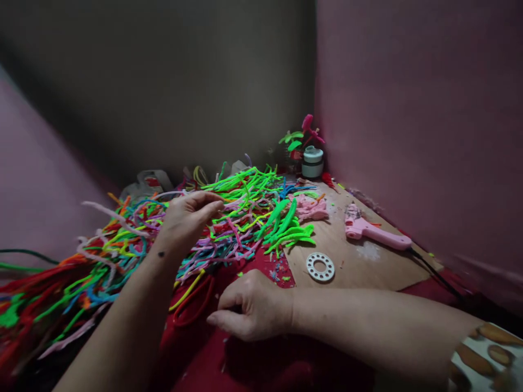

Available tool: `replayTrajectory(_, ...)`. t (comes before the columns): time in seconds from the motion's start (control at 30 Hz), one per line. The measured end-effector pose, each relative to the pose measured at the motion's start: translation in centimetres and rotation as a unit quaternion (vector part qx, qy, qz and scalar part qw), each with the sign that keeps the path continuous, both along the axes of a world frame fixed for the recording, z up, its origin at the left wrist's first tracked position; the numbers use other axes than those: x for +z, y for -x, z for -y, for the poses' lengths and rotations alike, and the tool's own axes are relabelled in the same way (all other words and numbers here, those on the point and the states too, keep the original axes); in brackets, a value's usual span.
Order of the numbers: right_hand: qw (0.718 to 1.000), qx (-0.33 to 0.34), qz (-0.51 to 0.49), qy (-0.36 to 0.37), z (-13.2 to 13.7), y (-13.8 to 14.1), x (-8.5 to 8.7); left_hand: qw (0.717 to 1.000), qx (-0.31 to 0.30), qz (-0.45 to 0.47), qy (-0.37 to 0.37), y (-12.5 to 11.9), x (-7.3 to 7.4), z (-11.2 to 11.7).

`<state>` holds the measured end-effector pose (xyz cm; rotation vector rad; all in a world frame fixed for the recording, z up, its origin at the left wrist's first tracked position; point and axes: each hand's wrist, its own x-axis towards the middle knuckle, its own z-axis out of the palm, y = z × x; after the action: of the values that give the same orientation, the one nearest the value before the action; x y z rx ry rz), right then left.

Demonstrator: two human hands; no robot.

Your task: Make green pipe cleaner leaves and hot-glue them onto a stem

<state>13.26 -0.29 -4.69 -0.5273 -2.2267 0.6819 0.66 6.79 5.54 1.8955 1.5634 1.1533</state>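
My left hand (pixel 186 218) is over a big tangle of coloured pipe cleaners (pixel 241 188), its thumb and fingertips close together beside the pink and lime strands. Whether a strand is pinched there cannot be made out. Lower and nearer to me, my right hand (pixel 257 307) hovers above the red cloth (pixel 196 354). Its fingers are curled in and its thumb points left, with a dark gap between them; the palm is hidden. A looped red pipe cleaner (pixel 196 318) and a yellow one (pixel 190 291) lie just left of it. Green leaf shapes (pixel 281 223) rest at the pile's right end.
On a brown board (pixel 347 272) lie a pink glue gun (pixel 376 234) with a black cord, a white ring with holes (pixel 308 267) and pink fuzzy pieces (pixel 310 208). A pale lidded jar (pixel 312 163) and pink fuzzy flowers (pixel 308 128) stand in the corner. Walls (pixel 420 136) close in behind.
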Motion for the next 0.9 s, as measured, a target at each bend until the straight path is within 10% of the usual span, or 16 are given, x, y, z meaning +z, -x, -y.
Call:
replayTrajectory(0.2, 0.999, 0.026, -0.044, -0.001, 0.4, -0.2, -0.1, 0.998, 0.05, -0.03, 0.026, 5.1, 0.5, 0.4)
replayTrajectory(0.37, 0.999, 0.03, -0.033, 0.031, 0.6, -0.5, 0.3, 0.991, -0.038, -0.078, 0.103, 7.0, -0.5, 1.5)
replayTrajectory(0.57, 0.999, 0.026, -0.009, 0.037, 0.8, -0.7, 0.6, 0.94, -0.133, -0.273, 0.156, 9.4, -1.0, 2.8)
replayTrajectory(0.9, 0.999, 0.012, 0.024, 0.029, 0.9, -1.0, 0.7, 0.846, -0.04, -0.467, 0.254, 14.0, -1.5, 7.4)
